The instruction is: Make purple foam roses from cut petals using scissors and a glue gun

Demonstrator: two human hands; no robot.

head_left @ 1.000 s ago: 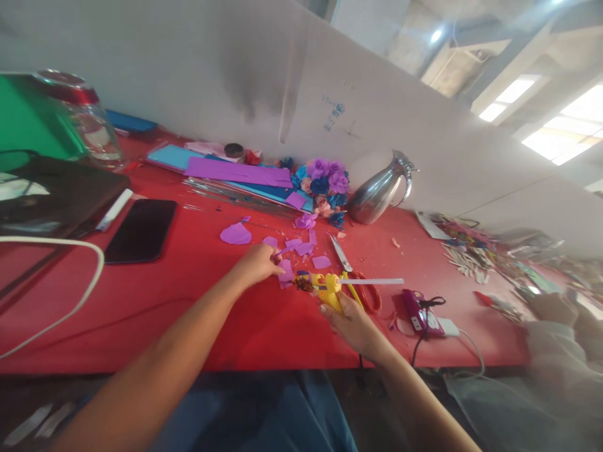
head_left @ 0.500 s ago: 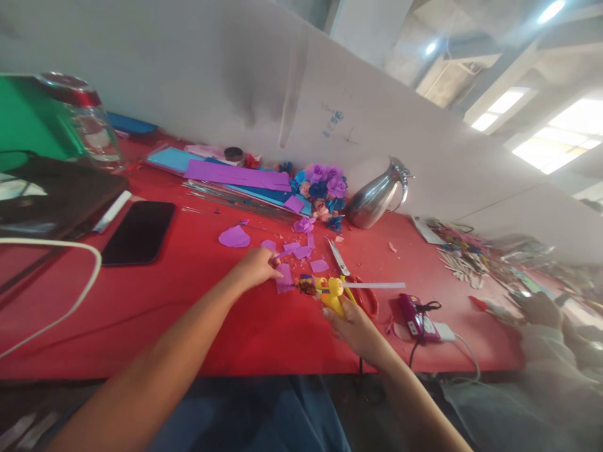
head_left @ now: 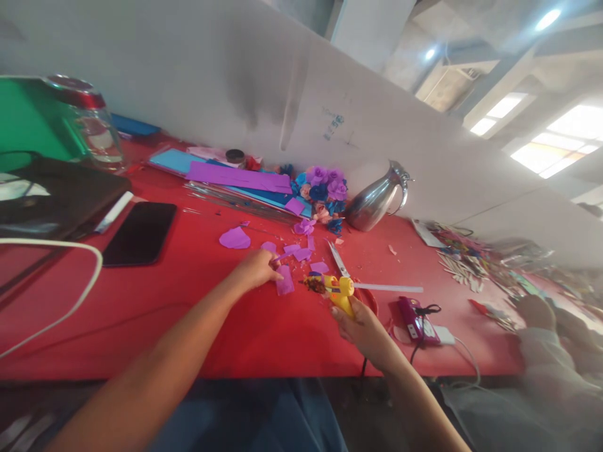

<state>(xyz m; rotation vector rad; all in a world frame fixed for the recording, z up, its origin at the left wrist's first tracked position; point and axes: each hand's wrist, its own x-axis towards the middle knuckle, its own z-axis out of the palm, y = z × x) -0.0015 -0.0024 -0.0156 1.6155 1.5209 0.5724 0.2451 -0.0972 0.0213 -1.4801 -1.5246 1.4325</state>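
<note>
My right hand point(head_left: 360, 326) is wrapped around the handle of a yellow hot glue gun point(head_left: 346, 289), its nozzle pointing left and a long clear glue stick point(head_left: 389, 287) jutting from its back. Brown residue coats the nozzle end. Just left of it, my left hand point(head_left: 259, 269) pinches a piece of purple paper point(head_left: 284, 280) close to the tabletop. More purple paper cutouts point(head_left: 301, 253) lie beyond the fingers, with a larger purple petal shape point(head_left: 235, 238) to their left. Scissors point(head_left: 338, 258) lie behind the glue gun, which partly hides their orange handles.
Paper flowers point(head_left: 325, 185) and purple paper sheets point(head_left: 239, 176) lie along the wall beside a steel jug point(head_left: 377, 198). A phone point(head_left: 140, 233) and glass jar point(head_left: 98, 132) are left. A magenta power strip point(head_left: 417, 320) with cables sits right, near another person's sleeve point(head_left: 541, 358).
My right hand has drawn the glue gun rightward, away from the purple paper piece. My left hand keeps its pinch and has hardly moved.
</note>
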